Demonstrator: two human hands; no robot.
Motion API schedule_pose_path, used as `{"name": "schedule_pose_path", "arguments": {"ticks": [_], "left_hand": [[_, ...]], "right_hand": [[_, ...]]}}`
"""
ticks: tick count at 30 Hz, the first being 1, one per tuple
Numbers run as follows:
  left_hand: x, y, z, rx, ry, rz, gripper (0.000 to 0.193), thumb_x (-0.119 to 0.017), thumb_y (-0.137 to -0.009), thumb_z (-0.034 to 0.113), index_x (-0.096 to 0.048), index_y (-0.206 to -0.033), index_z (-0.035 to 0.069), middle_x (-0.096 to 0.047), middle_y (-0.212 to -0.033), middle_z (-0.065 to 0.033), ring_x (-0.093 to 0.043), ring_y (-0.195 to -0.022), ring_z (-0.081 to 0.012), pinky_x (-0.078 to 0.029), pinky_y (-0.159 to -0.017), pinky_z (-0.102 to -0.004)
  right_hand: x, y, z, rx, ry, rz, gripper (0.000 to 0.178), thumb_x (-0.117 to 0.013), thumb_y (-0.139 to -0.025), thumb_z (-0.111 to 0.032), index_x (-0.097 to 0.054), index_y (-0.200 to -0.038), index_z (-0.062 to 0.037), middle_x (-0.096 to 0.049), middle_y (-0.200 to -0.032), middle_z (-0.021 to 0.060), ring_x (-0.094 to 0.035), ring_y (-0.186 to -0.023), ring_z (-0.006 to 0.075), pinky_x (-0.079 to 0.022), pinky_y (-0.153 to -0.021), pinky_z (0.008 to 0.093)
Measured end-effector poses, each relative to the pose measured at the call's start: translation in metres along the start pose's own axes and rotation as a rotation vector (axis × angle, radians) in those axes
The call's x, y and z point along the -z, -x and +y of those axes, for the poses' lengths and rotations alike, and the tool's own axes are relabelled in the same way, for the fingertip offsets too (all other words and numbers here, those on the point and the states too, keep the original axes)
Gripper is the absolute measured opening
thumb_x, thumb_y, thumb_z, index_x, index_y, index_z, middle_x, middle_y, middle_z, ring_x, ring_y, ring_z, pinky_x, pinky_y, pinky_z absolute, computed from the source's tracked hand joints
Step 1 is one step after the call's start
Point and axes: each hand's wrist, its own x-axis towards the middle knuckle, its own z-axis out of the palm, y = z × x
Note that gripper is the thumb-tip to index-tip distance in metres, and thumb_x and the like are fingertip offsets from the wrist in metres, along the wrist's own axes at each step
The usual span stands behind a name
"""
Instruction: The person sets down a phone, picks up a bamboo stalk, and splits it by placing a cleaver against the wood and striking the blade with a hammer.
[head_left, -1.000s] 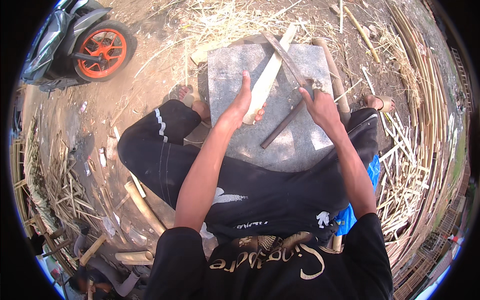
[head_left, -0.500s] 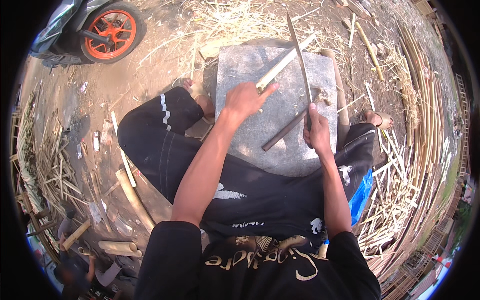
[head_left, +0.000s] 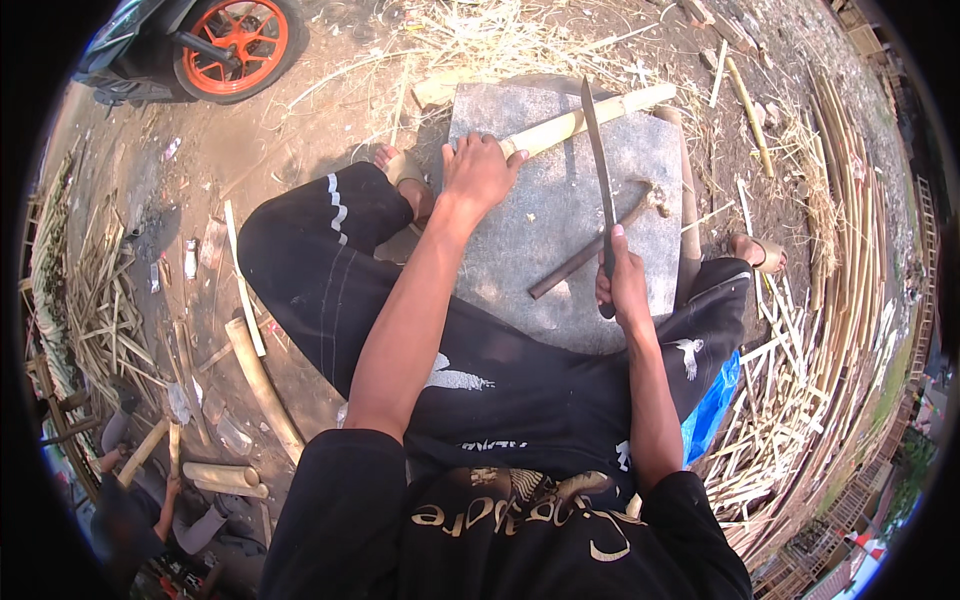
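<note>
My left hand (head_left: 476, 172) is closed over the near left end of a pale split bamboo piece (head_left: 550, 132), which slants up to the right across a grey board (head_left: 500, 250) between my legs. My right hand (head_left: 624, 278) grips the dark handle of a long machete (head_left: 600, 165). Its blade points away from me and crosses the bamboo in the picture; whether the two touch, I cannot tell. Below the bamboo, a dark-handled tool (head_left: 575, 268) with a bent, rough end lies on the board, close to the machete handle.
Bamboo shavings (head_left: 490, 40) cover the ground beyond the board. A motorbike wheel (head_left: 240, 47) stands at the far left. Bamboo strips (head_left: 770, 410) and long poles (head_left: 845, 190) lie to the right. A thick bamboo length (head_left: 262, 390) lies at left. Another person (head_left: 135, 515) sits at lower left.
The bamboo has turned so that its broad face shows, and its far end reaches further right. My left hand now lies flatter over its near end. The machete blade stands slightly more upright.
</note>
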Motion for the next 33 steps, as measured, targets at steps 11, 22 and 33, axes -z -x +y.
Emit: {"name": "schedule_pose_path", "arguments": {"ticks": [11, 22, 33], "left_hand": [[-0.033, -0.006, -0.016, 0.008, 0.068, 0.080, 0.022, -0.070, -0.086, 0.020, -0.074, -0.102, 0.007, -0.064, -0.108, -0.0141, -0.056, -0.113, -0.0290, -0.040, -0.093, -0.0483], [-0.034, -0.006, -0.018, 0.017, 0.097, 0.270, 0.029, -0.074, -0.081, 0.011, -0.074, -0.110, 0.012, -0.066, -0.113, -0.0091, -0.058, -0.113, -0.0308, -0.038, -0.096, -0.0500], [-0.041, -0.018, -0.026, -0.087, 0.271, 0.377, 0.024, -0.066, -0.076, -0.002, -0.076, -0.095, 0.010, -0.070, -0.101, -0.0074, -0.062, -0.104, -0.0271, -0.037, -0.088, -0.0444]], "right_hand": [[-0.011, 0.002, -0.002, 0.124, -0.018, 0.040, 0.062, -0.034, -0.103, -0.059, -0.048, -0.073, -0.0058, -0.037, -0.048, -0.0009, -0.035, -0.036, 0.0088, -0.029, -0.035, 0.0260], [-0.022, -0.013, 0.010, 0.020, 0.075, -0.026, 0.063, -0.038, -0.101, -0.062, -0.050, -0.076, -0.0056, -0.039, -0.050, 0.0002, -0.037, -0.040, 0.0107, -0.032, -0.039, 0.0277], [-0.021, -0.011, 0.013, -0.042, -0.037, -0.021, 0.063, -0.039, -0.100, -0.063, -0.050, -0.075, -0.0060, -0.038, -0.050, 0.0006, -0.036, -0.038, 0.0115, -0.031, -0.037, 0.0280]]}}
